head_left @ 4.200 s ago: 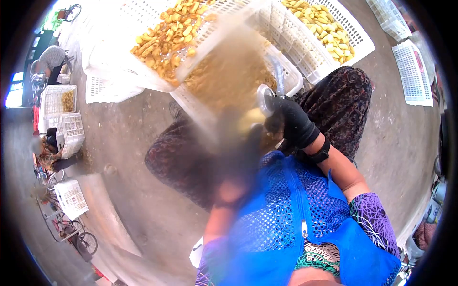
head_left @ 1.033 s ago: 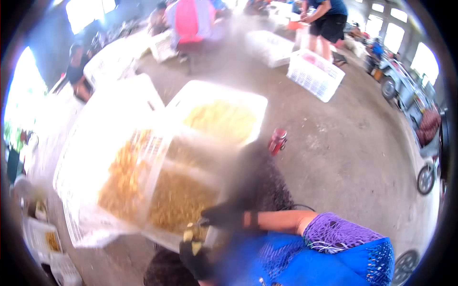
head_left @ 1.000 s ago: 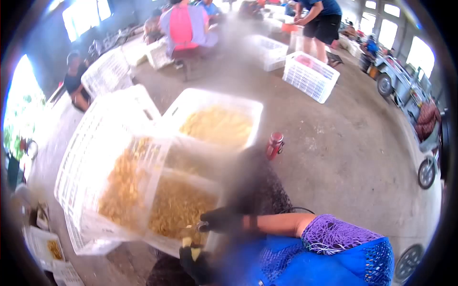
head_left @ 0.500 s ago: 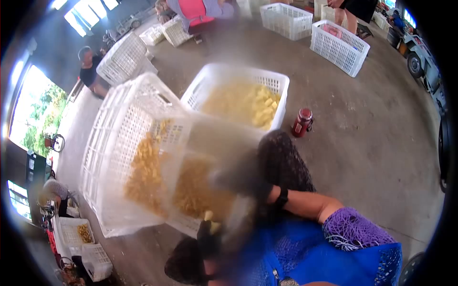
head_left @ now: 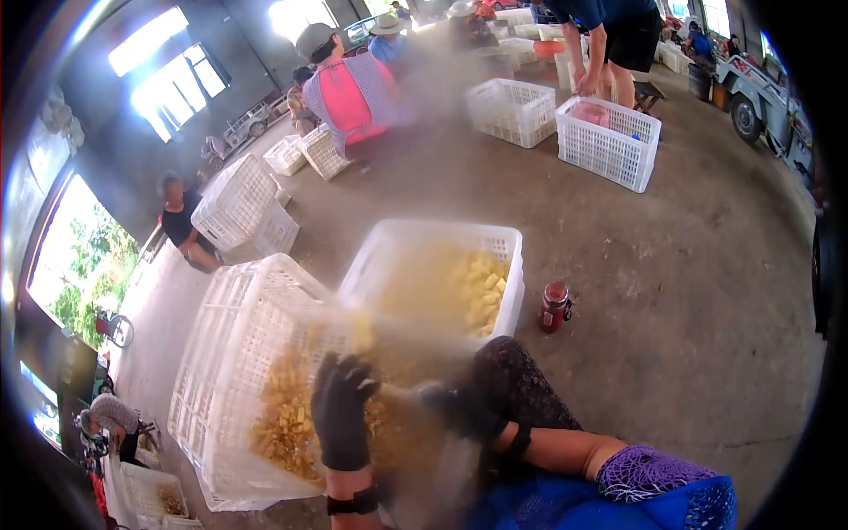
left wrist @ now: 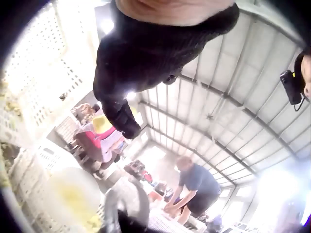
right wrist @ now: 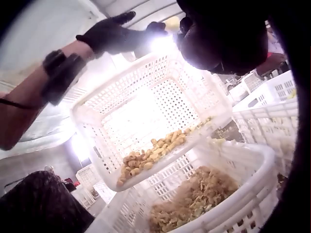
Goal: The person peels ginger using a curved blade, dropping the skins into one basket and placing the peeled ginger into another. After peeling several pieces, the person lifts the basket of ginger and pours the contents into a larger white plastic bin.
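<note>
My left hand (head_left: 343,411), in a black glove, reaches up over the crates with its fingers loosely extended. A peeled yellow root piece (head_left: 362,331), ginger-like, shows just beyond its fingertips, blurred. The right hand (head_left: 464,411), also gloved, is beside it near my knee and grips a peeler (left wrist: 129,199), whose pale metal loop shows in the left wrist view. Below the hands, a tilted white crate (head_left: 234,371) holds brownish knobby roots (right wrist: 155,153). Another crate (right wrist: 262,179) under its lip contains shredded peelings (right wrist: 194,194).
Beyond them stands a white crate (head_left: 515,274) of peeled yellow pieces (head_left: 484,287). A red bottle (head_left: 554,309) is on the floor at its right. Further off are more white crates (head_left: 609,146), a bending person (head_left: 605,40) and several seated people. A smudge blurs the head view's middle.
My left hand has moved from low near my lap forward and up over the crates; the yellow piece is now ahead of its fingers. The right hand stays near the knee. The head view has tilted upward.
</note>
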Action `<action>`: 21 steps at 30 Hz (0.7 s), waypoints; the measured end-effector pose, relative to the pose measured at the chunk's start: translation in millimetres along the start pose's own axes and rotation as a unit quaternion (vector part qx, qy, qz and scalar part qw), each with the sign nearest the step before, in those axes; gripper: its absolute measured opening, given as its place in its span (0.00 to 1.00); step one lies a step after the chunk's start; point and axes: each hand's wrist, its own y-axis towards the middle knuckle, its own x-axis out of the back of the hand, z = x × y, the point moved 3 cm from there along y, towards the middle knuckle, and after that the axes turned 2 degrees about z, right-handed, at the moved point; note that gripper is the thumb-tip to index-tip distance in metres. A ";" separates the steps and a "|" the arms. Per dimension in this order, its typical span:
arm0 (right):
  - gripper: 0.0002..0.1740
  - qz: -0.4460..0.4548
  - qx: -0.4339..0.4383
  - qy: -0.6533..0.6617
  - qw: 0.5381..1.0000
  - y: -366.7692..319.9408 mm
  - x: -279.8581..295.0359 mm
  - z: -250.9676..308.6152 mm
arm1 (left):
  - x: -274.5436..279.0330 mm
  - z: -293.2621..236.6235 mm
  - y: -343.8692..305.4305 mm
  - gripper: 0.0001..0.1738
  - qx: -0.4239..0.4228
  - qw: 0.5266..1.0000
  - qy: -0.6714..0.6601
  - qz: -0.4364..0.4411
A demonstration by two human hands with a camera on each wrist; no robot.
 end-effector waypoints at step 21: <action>0.08 0.076 0.038 0.093 0.992 -6.7 -43.5 42.4 | 229.9 141.1 -77.5 0.09 -0.075 0.810 0.580 0.045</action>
